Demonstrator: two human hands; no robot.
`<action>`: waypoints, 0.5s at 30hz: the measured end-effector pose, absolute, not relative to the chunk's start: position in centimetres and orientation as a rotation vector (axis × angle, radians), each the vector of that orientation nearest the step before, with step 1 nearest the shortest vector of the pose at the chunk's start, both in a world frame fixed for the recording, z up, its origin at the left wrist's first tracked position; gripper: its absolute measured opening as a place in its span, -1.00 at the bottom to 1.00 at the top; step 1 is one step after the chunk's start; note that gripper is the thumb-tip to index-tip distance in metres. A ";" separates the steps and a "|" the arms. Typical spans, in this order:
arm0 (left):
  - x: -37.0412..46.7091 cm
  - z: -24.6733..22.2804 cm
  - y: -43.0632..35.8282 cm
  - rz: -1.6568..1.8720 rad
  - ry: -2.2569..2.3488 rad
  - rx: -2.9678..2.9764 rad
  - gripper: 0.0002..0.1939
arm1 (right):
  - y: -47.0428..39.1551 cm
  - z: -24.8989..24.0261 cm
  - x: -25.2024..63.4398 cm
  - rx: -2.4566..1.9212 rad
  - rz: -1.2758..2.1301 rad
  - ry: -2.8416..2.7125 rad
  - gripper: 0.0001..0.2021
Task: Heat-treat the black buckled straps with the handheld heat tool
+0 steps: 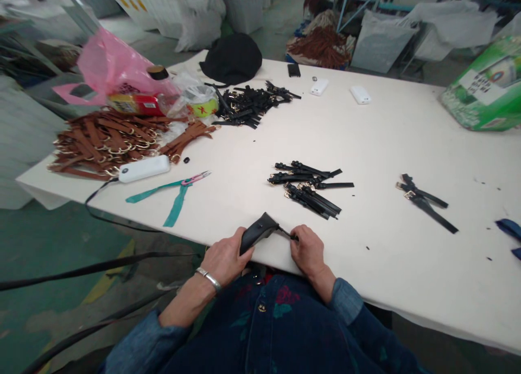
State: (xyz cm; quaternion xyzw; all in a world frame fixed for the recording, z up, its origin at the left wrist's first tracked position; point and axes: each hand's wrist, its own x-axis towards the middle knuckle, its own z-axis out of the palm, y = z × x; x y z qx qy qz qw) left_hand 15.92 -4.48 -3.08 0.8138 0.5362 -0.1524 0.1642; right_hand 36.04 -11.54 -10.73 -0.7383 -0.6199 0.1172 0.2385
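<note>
My left hand (228, 259) is wrapped round a black handheld tool (258, 232) with a smooth, thick body, tilted up to the right. From its upper end a thin dark strip or tip reaches to my right hand (308, 250). My right hand's fingers are pinched over a small dark piece, mostly hidden by them. Just beyond both hands lies a bunch of short black straps with gold buckles (311, 192). A smaller group of black buckle straps (427, 203) rests farther right.
On the white table (366, 146) lie thread snips with teal strips (179, 187), a white device with a cord (144, 169), brown straps (106, 140), more black straps (248, 105), a black cap (232, 59) and a green package (486, 92). Black cables hang at the left.
</note>
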 end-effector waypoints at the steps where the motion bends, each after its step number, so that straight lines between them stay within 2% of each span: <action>1: 15.8 -3.0 -4.5 -0.439 1.534 2.310 -0.58 | -11.6 -10.7 36.2 -2.003 0.290 -1.747 -0.87; 9: 15.7 -1.5 -4.5 -0.511 1.487 2.287 -0.63 | -12.5 -11.0 36.7 -1.833 0.355 -1.886 -0.84; 15: 16.0 -1.5 -5.3 -0.563 1.415 2.321 -0.65 | -12.3 -10.6 36.2 -1.886 0.444 -1.835 -0.90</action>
